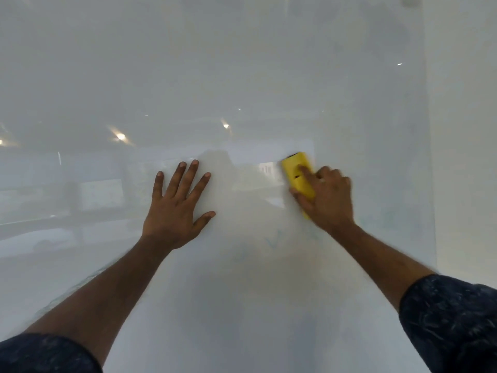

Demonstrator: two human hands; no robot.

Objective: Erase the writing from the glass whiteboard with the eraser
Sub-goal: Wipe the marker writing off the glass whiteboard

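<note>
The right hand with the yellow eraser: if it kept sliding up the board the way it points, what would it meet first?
Nothing, as far as I can tell. Above the right hand and eraser the whiteboard shows only bare glass and reflections; the faint blue writing lies below it.

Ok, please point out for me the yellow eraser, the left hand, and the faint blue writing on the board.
yellow eraser (294,168): head view, on its yellow back above the fingers.
left hand (172,211): head view, on the back of the hand.
faint blue writing (274,239): head view, on a pale stroke below the eraser.
</note>
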